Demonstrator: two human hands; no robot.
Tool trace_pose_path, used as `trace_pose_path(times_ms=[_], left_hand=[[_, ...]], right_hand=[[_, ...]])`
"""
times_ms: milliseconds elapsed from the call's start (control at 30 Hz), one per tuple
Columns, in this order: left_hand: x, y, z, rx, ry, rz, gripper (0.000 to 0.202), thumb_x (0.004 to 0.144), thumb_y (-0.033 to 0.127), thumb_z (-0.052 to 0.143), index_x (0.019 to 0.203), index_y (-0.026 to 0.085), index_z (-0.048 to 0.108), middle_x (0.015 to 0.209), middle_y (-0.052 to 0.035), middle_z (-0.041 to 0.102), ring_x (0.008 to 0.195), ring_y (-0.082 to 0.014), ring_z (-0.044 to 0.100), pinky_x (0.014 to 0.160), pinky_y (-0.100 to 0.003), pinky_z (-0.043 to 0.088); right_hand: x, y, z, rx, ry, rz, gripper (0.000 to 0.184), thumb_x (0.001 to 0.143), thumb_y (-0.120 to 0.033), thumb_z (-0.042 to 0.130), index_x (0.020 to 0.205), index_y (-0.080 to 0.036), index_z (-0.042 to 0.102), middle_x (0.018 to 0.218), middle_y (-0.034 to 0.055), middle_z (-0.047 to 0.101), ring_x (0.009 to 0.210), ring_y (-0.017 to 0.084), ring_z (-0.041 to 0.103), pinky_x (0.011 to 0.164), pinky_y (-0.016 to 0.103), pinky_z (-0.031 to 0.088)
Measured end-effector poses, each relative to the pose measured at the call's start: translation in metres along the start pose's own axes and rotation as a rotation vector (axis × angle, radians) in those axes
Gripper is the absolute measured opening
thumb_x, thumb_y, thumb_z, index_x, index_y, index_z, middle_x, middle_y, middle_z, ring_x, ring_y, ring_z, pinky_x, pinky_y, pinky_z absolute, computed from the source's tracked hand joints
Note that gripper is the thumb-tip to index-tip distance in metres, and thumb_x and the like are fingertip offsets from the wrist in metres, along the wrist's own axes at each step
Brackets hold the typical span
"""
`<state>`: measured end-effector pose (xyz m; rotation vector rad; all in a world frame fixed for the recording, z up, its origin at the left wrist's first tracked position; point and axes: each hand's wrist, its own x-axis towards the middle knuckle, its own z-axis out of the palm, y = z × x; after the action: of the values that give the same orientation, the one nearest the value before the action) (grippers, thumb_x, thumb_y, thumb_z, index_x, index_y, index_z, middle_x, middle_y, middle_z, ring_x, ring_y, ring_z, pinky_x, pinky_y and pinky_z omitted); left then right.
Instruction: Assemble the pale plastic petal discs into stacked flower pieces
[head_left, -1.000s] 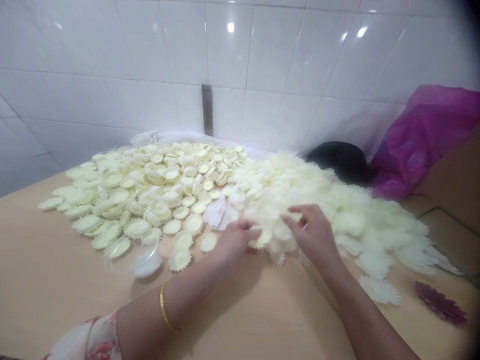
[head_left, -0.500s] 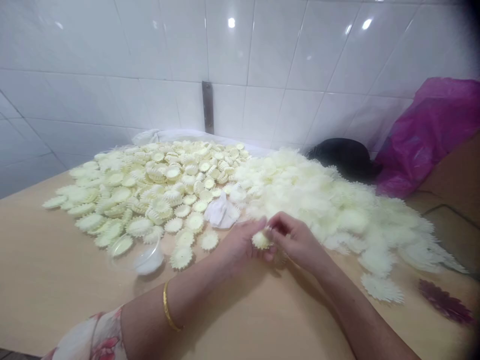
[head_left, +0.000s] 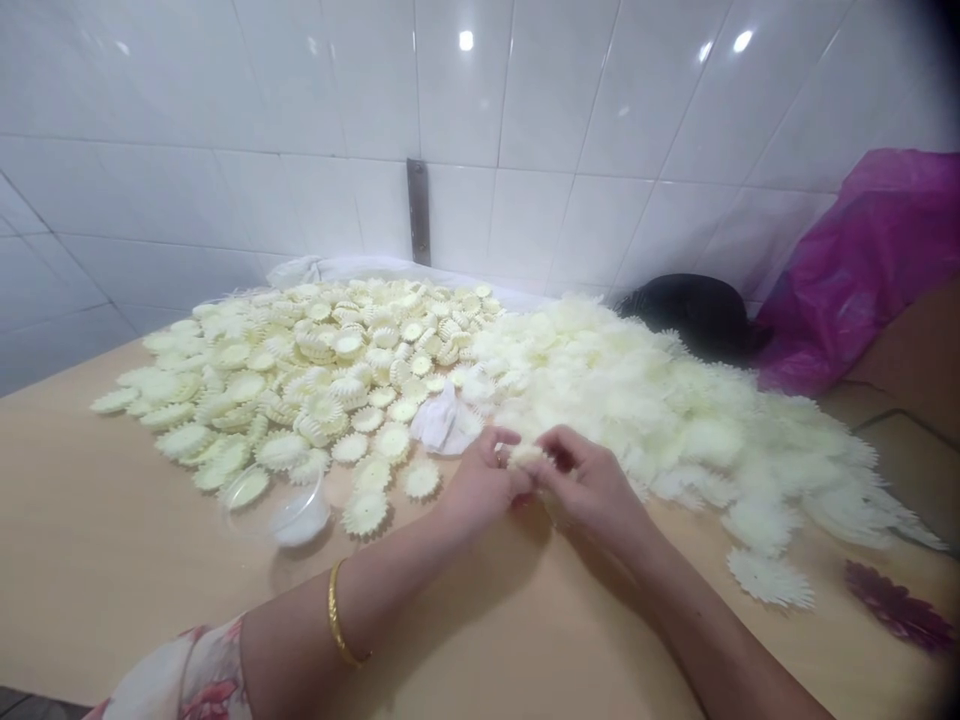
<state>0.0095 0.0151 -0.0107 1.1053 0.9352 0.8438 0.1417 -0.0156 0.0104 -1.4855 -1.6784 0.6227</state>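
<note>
Just above the table (head_left: 480, 640), my left hand (head_left: 484, 478) and my right hand (head_left: 592, 490) meet around one small pale yellow fabric flower piece (head_left: 526, 456). Both hands are closed, with fingertips gripping its edges; my fingers hide part of it. To the left lies a heap of thick, round, scalloped flower pieces (head_left: 322, 370). On the right spreads a pile of thinner, fringed pale petal layers (head_left: 600, 390). A crumpled white cloth (head_left: 442, 420) lies just beyond my left hand. Beside my left forearm stands a clear plastic cup (head_left: 298, 515) with something white in it.
A dark red leaf-shaped piece (head_left: 896, 605) lies at the right. Behind the petal pile are a black object (head_left: 690, 315) and a pink plastic bag (head_left: 855, 270). A white tiled wall (head_left: 262, 80) with a dark metal strip (head_left: 418, 212) closes off the back.
The flower piece has turned from facing up to more edge-on between my fingers. My left fingers have curled round it, and both hands stay at nearly the same place.
</note>
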Motion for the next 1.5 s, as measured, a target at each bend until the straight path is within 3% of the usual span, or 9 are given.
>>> trace_pose_path(times_ms=[167, 400, 633, 767, 1067, 1167, 1300, 1367, 1500], left_hand=[[-0.001, 0.005, 0.004, 0.011, -0.008, -0.017, 0.042, 0.053, 0.004, 0.055, 0.091, 0.019, 0.046, 0.052, 0.0073, 0.046, 0.043, -0.0081, 0.045, 0.046, -0.022, 0.036], [-0.003, 0.006, 0.005, -0.042, -0.055, -0.006, 0.029, 0.055, 0.008, 0.06, 0.081, 0.018, 0.051, 0.049, 0.006, 0.048, 0.046, -0.0087, 0.048, 0.047, -0.022, 0.035], [-0.003, 0.008, 0.004, -0.054, -0.024, -0.046, 0.026, 0.055, 0.008, 0.058, 0.078, 0.018, 0.053, 0.051, 0.0041, 0.051, 0.044, -0.0091, 0.048, 0.047, -0.022, 0.035], [0.0, 0.006, 0.002, -0.075, -0.01, -0.087, 0.017, 0.062, 0.015, 0.06, 0.077, 0.017, 0.053, 0.061, -0.0002, 0.057, 0.048, -0.0095, 0.05, 0.048, -0.023, 0.037], [-0.001, 0.007, 0.001, -0.027, -0.023, -0.039, 0.019, 0.068, 0.03, 0.063, 0.072, 0.015, 0.052, 0.062, -0.0003, 0.055, 0.048, -0.0082, 0.05, 0.048, -0.022, 0.038], [-0.002, 0.008, 0.001, -0.029, -0.019, -0.036, 0.019, 0.069, 0.031, 0.062, 0.073, 0.015, 0.053, 0.063, -0.0007, 0.055, 0.048, -0.0077, 0.049, 0.047, -0.021, 0.038], [-0.002, 0.008, 0.002, -0.02, -0.002, -0.049, 0.018, 0.07, 0.03, 0.062, 0.073, 0.015, 0.052, 0.065, -0.0022, 0.058, 0.047, -0.009, 0.053, 0.046, -0.021, 0.039], [-0.002, 0.007, 0.002, -0.005, 0.004, -0.032, 0.018, 0.069, 0.03, 0.062, 0.072, 0.015, 0.052, 0.065, -0.0019, 0.058, 0.048, -0.0096, 0.053, 0.047, -0.022, 0.041], [0.0, 0.004, 0.001, -0.048, -0.034, -0.01, 0.017, 0.069, 0.028, 0.064, 0.071, 0.015, 0.053, 0.068, -0.0009, 0.057, 0.053, -0.0099, 0.055, 0.051, -0.024, 0.044]], right_hand=[[-0.002, -0.003, 0.001, 0.049, 0.0, 0.076, 0.021, 0.079, -0.032, 0.048, 0.063, -0.018, 0.047, 0.052, -0.0041, 0.046, 0.05, 0.01, 0.041, 0.047, 0.021, 0.032], [-0.001, 0.005, 0.007, -0.057, 0.191, -0.003, 0.04, 0.084, -0.04, 0.039, 0.052, -0.02, 0.025, 0.046, -0.0058, 0.027, 0.045, 0.009, 0.028, 0.043, 0.022, 0.025], [0.007, 0.008, -0.012, 0.029, 0.284, 0.103, 0.035, 0.082, -0.042, 0.043, 0.055, -0.019, 0.044, 0.048, -0.0022, 0.046, 0.047, 0.01, 0.04, 0.046, 0.022, 0.032], [0.011, 0.013, -0.023, 0.001, 0.215, 0.16, 0.027, 0.076, -0.04, 0.052, 0.061, -0.018, 0.05, 0.048, -0.0042, 0.042, 0.046, 0.01, 0.037, 0.045, 0.022, 0.029], [0.011, 0.016, -0.026, -0.041, 0.131, 0.13, 0.039, 0.076, -0.045, 0.05, 0.051, -0.018, 0.038, 0.048, -0.0048, 0.034, 0.048, 0.01, 0.035, 0.047, 0.023, 0.027], [0.011, 0.017, -0.026, -0.045, 0.143, 0.126, 0.036, 0.075, -0.046, 0.053, 0.053, -0.019, 0.041, 0.05, -0.0048, 0.036, 0.049, 0.01, 0.036, 0.048, 0.023, 0.029], [0.011, 0.017, -0.025, -0.113, 0.279, 0.094, 0.026, 0.069, -0.04, 0.061, 0.081, -0.018, 0.055, 0.073, 0.0007, 0.053, 0.057, 0.012, 0.046, 0.056, 0.026, 0.039], [0.01, 0.014, -0.023, -0.088, 0.313, 0.055, 0.025, 0.072, -0.04, 0.059, 0.083, -0.018, 0.057, 0.076, 0.0025, 0.056, 0.061, 0.013, 0.048, 0.058, 0.027, 0.04], [0.004, 0.003, -0.018, 0.06, 0.068, -0.01, 0.02, 0.072, -0.036, 0.06, 0.08, -0.018, 0.057, 0.069, 0.0005, 0.056, 0.063, 0.014, 0.05, 0.056, 0.025, 0.041]])
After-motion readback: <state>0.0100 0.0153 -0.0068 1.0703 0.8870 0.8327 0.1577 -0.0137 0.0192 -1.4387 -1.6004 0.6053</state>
